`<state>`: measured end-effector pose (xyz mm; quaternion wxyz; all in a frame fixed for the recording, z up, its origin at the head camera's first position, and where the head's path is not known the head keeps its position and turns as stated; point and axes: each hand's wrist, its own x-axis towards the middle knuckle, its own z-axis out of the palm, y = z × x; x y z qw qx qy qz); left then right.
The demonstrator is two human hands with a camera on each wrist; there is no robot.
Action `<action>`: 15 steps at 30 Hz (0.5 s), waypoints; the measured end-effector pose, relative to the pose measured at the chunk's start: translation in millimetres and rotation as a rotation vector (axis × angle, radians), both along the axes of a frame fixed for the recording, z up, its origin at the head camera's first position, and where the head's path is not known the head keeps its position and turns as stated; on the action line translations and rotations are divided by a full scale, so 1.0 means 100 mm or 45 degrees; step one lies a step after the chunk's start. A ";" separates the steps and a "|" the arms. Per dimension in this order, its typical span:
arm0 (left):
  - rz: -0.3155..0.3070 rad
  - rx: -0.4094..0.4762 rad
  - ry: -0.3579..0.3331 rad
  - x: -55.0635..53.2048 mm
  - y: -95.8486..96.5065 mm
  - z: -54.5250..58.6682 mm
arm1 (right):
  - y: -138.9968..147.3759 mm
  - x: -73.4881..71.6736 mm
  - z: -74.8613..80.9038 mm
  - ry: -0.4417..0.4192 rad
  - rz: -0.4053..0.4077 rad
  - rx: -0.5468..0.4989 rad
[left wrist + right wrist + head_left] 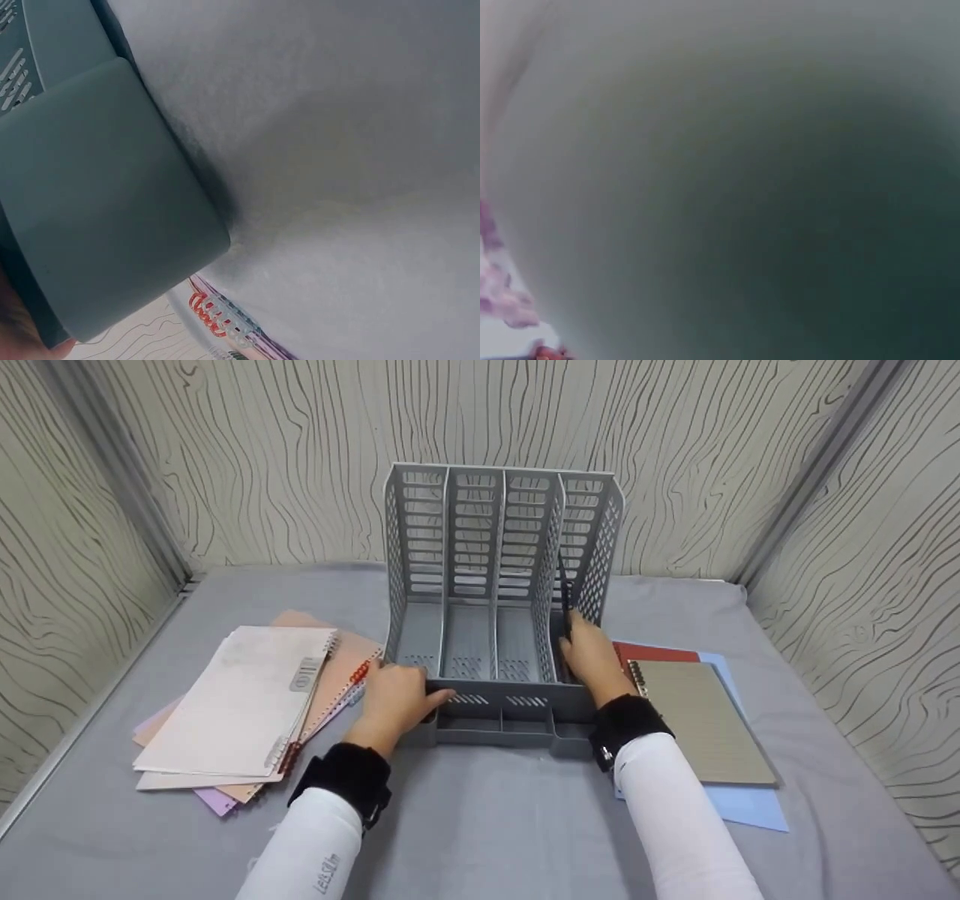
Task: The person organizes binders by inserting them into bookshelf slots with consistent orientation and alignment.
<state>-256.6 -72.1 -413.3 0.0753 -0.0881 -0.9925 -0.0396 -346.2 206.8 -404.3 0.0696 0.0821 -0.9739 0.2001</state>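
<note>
A grey file organizer (472, 690) with upright slots and a low front tray stands mid-table. At its front left corner my left hand (395, 697) grips the edge, thumb along the front. The left wrist view shows the organizer's rounded corner (112, 202) up close and part of that hand at the lower left. Inside the rightmost slot, my right hand (592, 656) holds a thin dark notebook (565, 596), seen edge-on and leaning against the divider. Its lower part is hidden by the hand and slot. A blurred grey-green surface fills most of the right wrist view.
Left of the organizer lies a pile of spiral notebooks, a white one (232, 697) over peach (352, 641) and purple ones. On the right, a grey-brown notebook (705, 727) overlaps a blue one (750, 808) and a red one (660, 654). Patterned panels (300, 457) enclose the table.
</note>
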 end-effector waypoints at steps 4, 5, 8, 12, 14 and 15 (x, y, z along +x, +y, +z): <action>-0.001 0.002 -0.005 -0.01 0.00 0.00 | 0.00 0.00 0.00 -0.007 -0.008 -0.033; -0.002 0.003 -0.003 -0.01 0.00 0.00 | 0.00 0.00 0.00 -0.006 -0.011 -0.039; -0.003 0.005 0.009 -0.01 -0.01 0.00 | 0.00 0.00 0.00 -0.006 -0.015 -0.050; -0.007 0.020 0.022 -0.01 -0.01 -0.01 | 0.00 0.01 0.01 -0.013 -0.017 -0.048; -0.008 0.028 0.025 0.00 -0.01 -0.01 | 0.00 0.01 0.01 -0.023 -0.022 -0.052; -0.009 0.030 0.026 0.00 -0.01 -0.01 | 0.00 0.01 0.02 -0.028 -0.023 -0.055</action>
